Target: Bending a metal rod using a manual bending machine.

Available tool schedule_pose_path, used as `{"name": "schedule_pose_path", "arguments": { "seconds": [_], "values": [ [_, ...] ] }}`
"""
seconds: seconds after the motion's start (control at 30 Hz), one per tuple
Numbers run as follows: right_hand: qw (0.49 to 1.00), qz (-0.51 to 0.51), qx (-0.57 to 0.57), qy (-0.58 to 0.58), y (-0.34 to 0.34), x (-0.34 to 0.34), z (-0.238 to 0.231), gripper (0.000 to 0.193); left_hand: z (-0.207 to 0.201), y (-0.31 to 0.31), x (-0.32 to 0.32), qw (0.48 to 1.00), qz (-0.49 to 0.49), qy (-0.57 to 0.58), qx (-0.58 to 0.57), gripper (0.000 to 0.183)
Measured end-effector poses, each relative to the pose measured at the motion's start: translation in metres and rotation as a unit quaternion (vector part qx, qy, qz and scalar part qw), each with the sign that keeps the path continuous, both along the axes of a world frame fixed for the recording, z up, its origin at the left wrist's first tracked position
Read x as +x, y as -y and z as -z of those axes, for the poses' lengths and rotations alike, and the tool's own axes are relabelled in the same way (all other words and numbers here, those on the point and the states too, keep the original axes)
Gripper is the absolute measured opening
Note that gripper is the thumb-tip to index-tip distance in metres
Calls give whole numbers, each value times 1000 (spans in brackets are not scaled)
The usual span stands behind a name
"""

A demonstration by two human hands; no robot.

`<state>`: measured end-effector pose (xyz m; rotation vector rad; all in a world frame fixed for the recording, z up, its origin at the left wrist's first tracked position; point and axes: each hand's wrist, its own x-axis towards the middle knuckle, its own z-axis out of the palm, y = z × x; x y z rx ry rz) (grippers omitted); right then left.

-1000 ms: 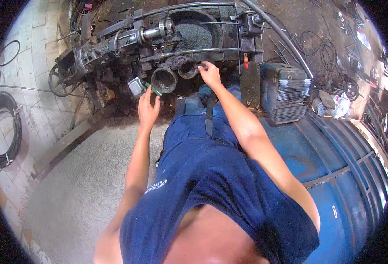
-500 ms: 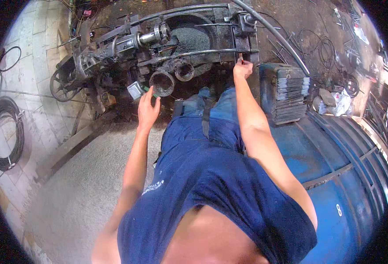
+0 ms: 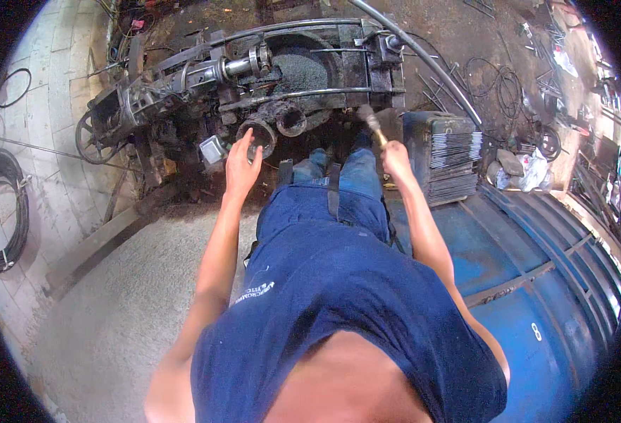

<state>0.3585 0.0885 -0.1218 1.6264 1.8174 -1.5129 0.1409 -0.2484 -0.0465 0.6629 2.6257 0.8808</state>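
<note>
A dark, greasy machine point(image 3: 268, 77) with shafts, rods and round openings stands ahead of me. My left hand point(image 3: 241, 162) hovers open, fingers spread, just in front of a round metal flange point(image 3: 257, 132) and a small grey block point(image 3: 212, 149). My right hand point(image 3: 396, 156) is closed around the wooden handle of a hammer point(image 3: 372, 123), whose head points toward the machine's right end. My legs in blue jeans and my blue shirt fill the middle of the view.
A grey finned metal box point(image 3: 443, 154) sits right of my right hand. A large blue drum point(image 3: 536, 282) lies at the right. Coiled black cable point(image 3: 4, 211) rests on the tiled floor at left. Wire scraps and a long pipe point(image 3: 430, 63) lie beyond.
My right hand left the machine's right end, drew back toward me and now holds a hammer. My left hand stayed near the flange, opening its fingers slightly.
</note>
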Motion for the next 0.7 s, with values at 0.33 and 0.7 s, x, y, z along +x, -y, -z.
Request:
{"name": "schedule_pose_path", "arguments": {
  "seconds": [0.33,0.7],
  "values": [
    [954,-93,218,-185,58,-198,-94,28,-10,2,0,1000,-5,3,4,50],
    [973,-122,185,-60,72,-178,-56,33,-5,30,14,999,-32,-15,-19,51]
  ]
}}
